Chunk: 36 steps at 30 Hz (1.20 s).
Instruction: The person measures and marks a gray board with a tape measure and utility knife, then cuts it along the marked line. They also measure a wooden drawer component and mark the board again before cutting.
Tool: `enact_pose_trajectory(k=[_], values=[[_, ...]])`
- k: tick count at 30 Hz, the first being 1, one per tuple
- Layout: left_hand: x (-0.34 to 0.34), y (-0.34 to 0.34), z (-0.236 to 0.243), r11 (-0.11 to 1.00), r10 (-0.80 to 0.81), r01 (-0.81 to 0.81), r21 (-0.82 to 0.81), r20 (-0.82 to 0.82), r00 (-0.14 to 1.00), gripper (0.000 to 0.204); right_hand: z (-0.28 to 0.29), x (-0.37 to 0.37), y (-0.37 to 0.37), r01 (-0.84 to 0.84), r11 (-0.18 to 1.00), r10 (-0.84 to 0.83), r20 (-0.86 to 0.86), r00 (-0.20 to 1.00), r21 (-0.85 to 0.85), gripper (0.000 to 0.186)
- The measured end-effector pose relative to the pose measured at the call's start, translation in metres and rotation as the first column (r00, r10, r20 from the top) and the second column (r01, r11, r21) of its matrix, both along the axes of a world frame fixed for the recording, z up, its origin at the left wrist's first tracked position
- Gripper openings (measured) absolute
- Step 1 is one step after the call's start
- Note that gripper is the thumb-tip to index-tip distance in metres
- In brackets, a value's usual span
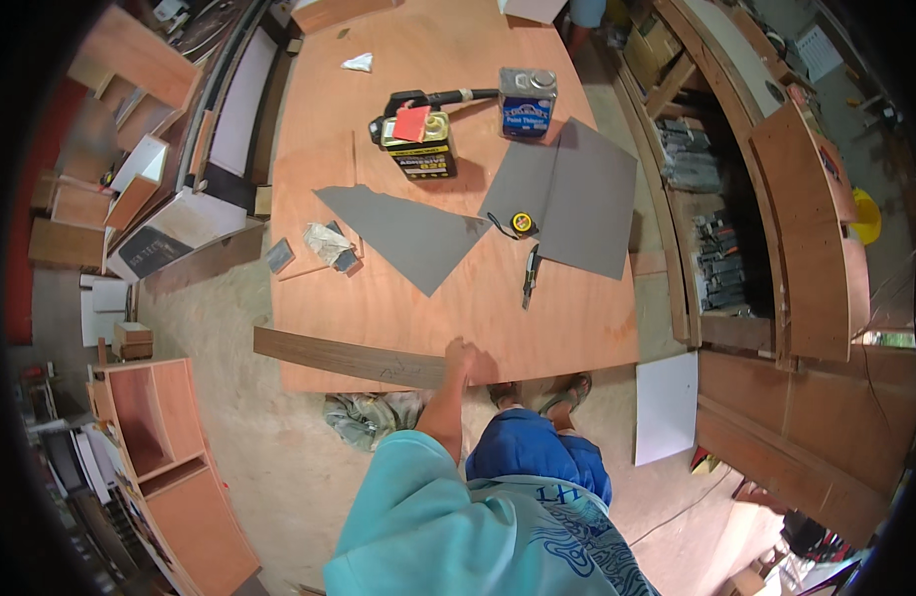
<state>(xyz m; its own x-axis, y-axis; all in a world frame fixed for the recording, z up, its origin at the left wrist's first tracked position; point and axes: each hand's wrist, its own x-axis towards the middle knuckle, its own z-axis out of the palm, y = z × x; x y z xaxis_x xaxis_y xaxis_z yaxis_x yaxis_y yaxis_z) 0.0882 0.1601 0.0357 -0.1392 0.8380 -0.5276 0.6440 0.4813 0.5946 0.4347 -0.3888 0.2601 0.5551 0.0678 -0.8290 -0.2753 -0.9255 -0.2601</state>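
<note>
My left hand [461, 360] is at the near edge of the plywood-topped table [537, 328], fingers curled on the right end of a long brown wood-grain strip [329, 352]. The strip lies along that edge, its left end jutting past the table's corner, with a faint pencil-like mark near my wrist. My right hand is not in view. Beyond the strip, a utility knife [530, 278] lies beside a yellow and black tape measure [522, 223]. The tape measure rests on grey sheets [592, 209]. A torn-edged grey sheet [408, 233] lies to their left.
A yellow-black tin [420, 159] with a red piece [411, 124] on it stands near a blue-silver can [528, 104]. Left lie a crumpled cloth [327, 243] and a small grey piece [280, 255]. A wooden cabinet [175, 467] and a white panel [667, 409] stand off the table.
</note>
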Motion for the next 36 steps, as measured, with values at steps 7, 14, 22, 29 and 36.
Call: enact_pose_trajectory(k=[7, 14, 22, 29, 36], values=[[0.015, 0.123, -0.01, 0.989, -0.147, 0.144, -0.028, -0.169, 0.975, 0.052, 0.046, -0.01, -0.017, 0.014, 0.992, -0.014, 0.001, 1.0, -0.122, 0.027], [0.171, 0.234, 0.002, 0.576, -0.558, 0.671, 0.467, -0.375, 0.74, 0.059, 0.104, -0.062, -0.086, 0.113, 0.962, -0.111, 0.023, 0.994, -0.247, 0.026], [0.21, 0.268, -0.002, 0.575, -0.712, 0.815, 0.074, -0.446, 0.543, 0.061, 0.081, -0.225, -0.194, 0.117, 0.958, -0.123, -0.005, 0.992, -0.262, 0.026], [0.132, 0.239, -0.004, 0.741, -0.424, 0.36, 0.567, -0.02, 0.905, 0.049, 0.02, -0.258, -0.231, -0.188, 0.831, -0.018, 0.363, 0.932, 0.523, 0.02], [0.112, 0.069, 0.057, 0.825, -0.108, 0.431, -0.365, 0.648, 0.754, 0.017, -0.068, -0.178, -0.119, 0.4, 0.871, -0.338, 0.243, 0.909, -0.284, 0.022]])
